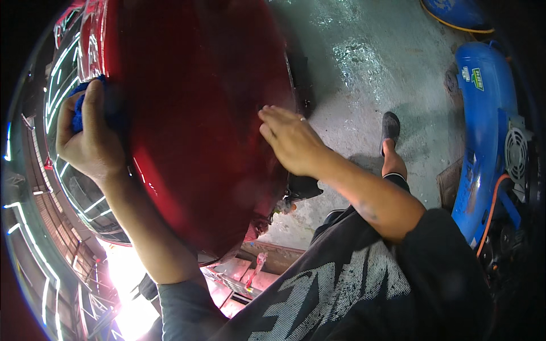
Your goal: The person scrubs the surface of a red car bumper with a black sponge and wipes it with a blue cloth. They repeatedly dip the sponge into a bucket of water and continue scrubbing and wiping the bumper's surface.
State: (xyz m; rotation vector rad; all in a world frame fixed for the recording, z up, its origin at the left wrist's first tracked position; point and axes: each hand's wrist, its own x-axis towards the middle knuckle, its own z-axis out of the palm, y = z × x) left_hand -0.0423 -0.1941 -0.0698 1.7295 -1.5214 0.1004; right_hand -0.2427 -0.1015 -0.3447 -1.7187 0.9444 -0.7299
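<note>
A glossy red car body panel [199,125] fills the middle of the head view, and a dark window [65,187] reflecting bright strip lights adjoins it on the left. Bunched in my left hand [94,133] is a blue cloth [78,116], held where the red paint meets the glass. Part of the cloth is hidden behind my fingers. My right hand [291,139] lies on the panel near its right edge. Its fingers are stretched out and hold nothing, and a ring shows on one of them.
A blue compressor tank [475,136] with a fan guard [516,152] and an orange hose [492,207] stands on the right. My foot in a dark shoe [390,128] is on the wet-looking grey floor [352,74]. Ragged, dark parts [298,190] stick out below the panel's edge.
</note>
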